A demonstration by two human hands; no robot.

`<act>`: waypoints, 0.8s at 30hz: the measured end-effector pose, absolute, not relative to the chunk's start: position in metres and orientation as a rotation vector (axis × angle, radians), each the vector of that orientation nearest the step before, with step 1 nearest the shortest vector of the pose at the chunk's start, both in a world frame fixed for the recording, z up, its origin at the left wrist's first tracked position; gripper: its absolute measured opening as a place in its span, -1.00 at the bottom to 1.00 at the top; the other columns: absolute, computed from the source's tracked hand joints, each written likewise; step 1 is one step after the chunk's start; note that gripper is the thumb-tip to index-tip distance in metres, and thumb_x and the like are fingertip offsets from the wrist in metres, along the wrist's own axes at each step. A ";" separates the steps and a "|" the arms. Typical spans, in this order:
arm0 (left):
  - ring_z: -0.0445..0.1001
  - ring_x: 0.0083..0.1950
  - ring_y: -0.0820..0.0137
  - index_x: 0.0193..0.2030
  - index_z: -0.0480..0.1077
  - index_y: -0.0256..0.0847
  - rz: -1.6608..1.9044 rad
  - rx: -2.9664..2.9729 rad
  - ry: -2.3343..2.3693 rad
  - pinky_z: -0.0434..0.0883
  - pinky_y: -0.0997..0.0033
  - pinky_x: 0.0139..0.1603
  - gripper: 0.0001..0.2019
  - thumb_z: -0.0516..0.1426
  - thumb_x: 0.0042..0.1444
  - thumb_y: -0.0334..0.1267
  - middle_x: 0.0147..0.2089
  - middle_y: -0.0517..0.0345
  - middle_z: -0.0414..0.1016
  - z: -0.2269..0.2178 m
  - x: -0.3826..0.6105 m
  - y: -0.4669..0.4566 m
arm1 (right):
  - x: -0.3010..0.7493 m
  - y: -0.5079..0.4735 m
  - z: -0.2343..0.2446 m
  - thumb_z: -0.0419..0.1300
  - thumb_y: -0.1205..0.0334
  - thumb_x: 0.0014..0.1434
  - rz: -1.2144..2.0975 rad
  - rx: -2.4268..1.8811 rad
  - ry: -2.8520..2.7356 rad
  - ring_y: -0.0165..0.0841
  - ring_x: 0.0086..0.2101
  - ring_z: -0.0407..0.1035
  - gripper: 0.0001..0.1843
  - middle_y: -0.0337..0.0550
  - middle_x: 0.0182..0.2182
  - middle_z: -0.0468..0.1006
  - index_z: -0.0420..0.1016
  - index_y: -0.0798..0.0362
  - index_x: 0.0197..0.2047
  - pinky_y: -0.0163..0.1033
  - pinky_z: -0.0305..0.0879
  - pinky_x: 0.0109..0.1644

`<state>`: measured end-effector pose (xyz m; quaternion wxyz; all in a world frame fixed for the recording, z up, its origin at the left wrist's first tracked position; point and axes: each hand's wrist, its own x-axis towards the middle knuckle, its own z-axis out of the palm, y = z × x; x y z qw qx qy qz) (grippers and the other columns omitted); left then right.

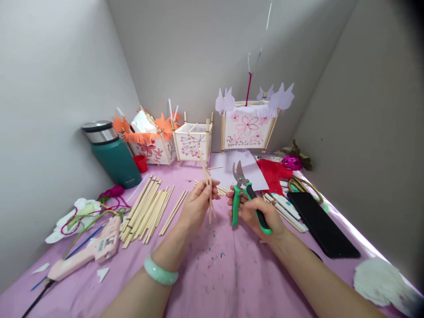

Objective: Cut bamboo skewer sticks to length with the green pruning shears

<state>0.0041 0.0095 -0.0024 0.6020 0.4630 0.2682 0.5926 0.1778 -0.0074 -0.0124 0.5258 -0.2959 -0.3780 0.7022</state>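
My left hand (198, 201) is closed on a pair of thin wooden sticks (203, 164), held upright near the middle of the table. To its right, my right hand (261, 214) grips green-and-black pruning shears (236, 205), with the blades parted and pointing up. The blades are a short way from the sticks and do not touch them. Behind my hands, a few short stick pieces (222, 191) lie beside a white paper sheet (256, 170). Left of my left hand, several cut wooden sticks (145, 212) are laid side by side on the pink cloth (212, 282).
Paper lanterns on stick frames stand at the back: one orange-trimmed (149, 148), one plain (192, 143), one lilac-trimmed (248, 128). A green bottle (114, 154) and pink glue gun (89, 251) are left. A black phone (323, 225), gold-handled scissors (306, 187) and red cloth (273, 174) are right.
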 end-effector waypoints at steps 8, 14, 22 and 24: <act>0.47 -0.26 0.43 -0.15 0.37 -0.17 1.394 1.217 0.631 0.39 0.28 -0.04 -0.83 0.12 0.20 -0.15 -0.29 0.21 0.42 -0.003 -0.006 0.012 | 0.178 -0.011 -0.007 0.24 0.29 -0.16 1.416 -0.924 -1.279 -0.13 -0.09 0.31 -0.49 -0.11 -0.19 0.48 0.47 -0.03 -0.05 -0.02 0.33 -0.08; 0.46 -0.23 0.42 -0.11 0.37 -0.17 1.384 1.253 0.658 0.39 0.27 -0.03 -0.80 0.10 0.22 -0.13 -0.29 0.18 0.42 -0.005 -0.007 0.014 | 0.178 -0.012 -0.007 0.23 0.26 -0.16 1.395 -0.938 -1.338 -0.15 -0.12 0.31 -0.48 -0.12 -0.20 0.46 0.45 -0.03 -0.03 -0.04 0.31 -0.10; 0.39 -0.26 0.44 -0.02 0.43 -0.20 1.342 1.278 0.642 0.34 0.37 -0.11 -0.73 0.09 0.22 -0.13 -0.33 0.20 0.33 -0.002 0.004 0.012 | 0.179 -0.012 -0.005 0.21 0.25 -0.16 1.353 -0.974 -1.377 -0.19 -0.18 0.33 -0.50 -0.12 -0.13 0.45 0.43 -0.02 -0.06 -0.12 0.26 -0.22; 0.39 -0.26 0.44 -0.01 0.41 -0.19 1.336 1.261 0.622 0.34 0.36 -0.11 -0.73 0.10 0.22 -0.13 -0.31 0.20 0.34 -0.003 0.008 0.013 | 0.178 -0.011 -0.008 0.21 0.26 -0.16 1.338 -0.966 -1.377 -0.19 -0.16 0.33 -0.49 -0.12 -0.11 0.45 0.42 -0.02 -0.05 -0.08 0.27 -0.16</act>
